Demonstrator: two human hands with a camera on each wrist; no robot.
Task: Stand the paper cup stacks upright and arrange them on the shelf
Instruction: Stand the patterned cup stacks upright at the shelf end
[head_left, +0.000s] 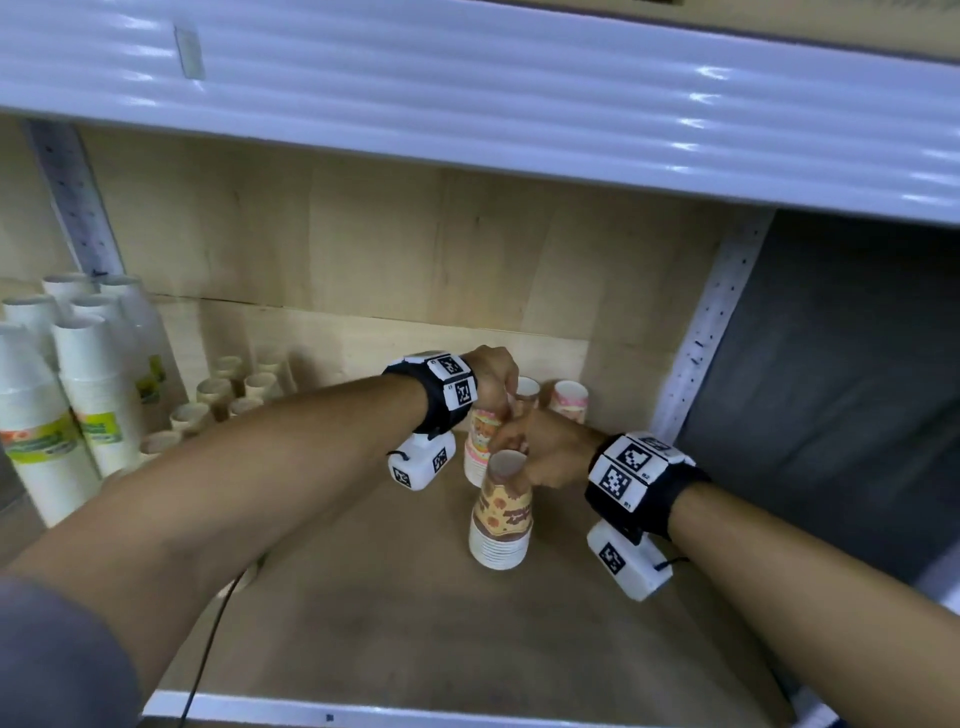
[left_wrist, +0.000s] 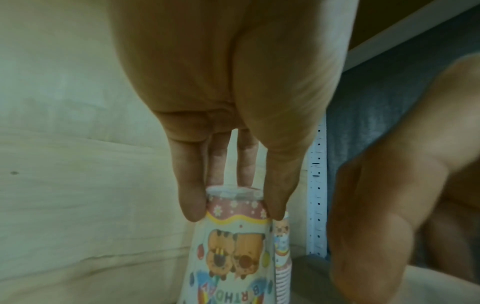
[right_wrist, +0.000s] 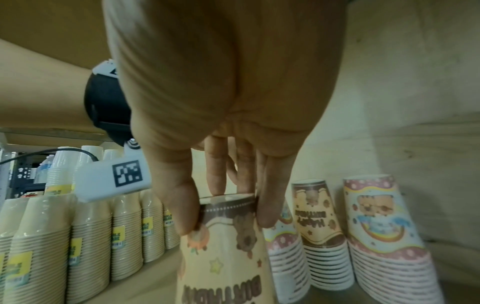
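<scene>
Head view: both forearms reach into a wooden shelf (head_left: 395, 613). The left hand (head_left: 491, 382) is held fingers-down on the top of a pink birthday cup stack (head_left: 479, 447) standing mouth-down at mid-shelf. The right hand (head_left: 550, 457) pinches the top of a brown birthday cup stack (head_left: 501, 525), also mouth-down, just in front of the pink one. Two further printed stacks (head_left: 570, 400) stand near the back right corner. White cup stacks (head_left: 78, 395) with green labels stand at the left; smaller tan cup stacks (head_left: 218, 395) stand behind them.

Left wrist view: the left hand (left_wrist: 233, 102) points downward. Its thumb and fingertips (left_wrist: 193, 207) clamp the upturned base of the pink birthday cup stack (left_wrist: 233, 246), which is upright. Another printed stack (left_wrist: 281, 246) stands just beside it. The right forearm (left_wrist: 389, 205) crosses at the right.

Right wrist view: the right hand (right_wrist: 221, 102) grips the upturned base of the brown birthday cup stack (right_wrist: 223, 257) between thumb and fingers (right_wrist: 267, 205). Three printed stacks stand behind: a pink-rimmed one (right_wrist: 285, 257), a brown one (right_wrist: 319, 226) and a rainbow one (right_wrist: 381, 236). Tan cup stacks (right_wrist: 91, 236) fill the left.
</scene>
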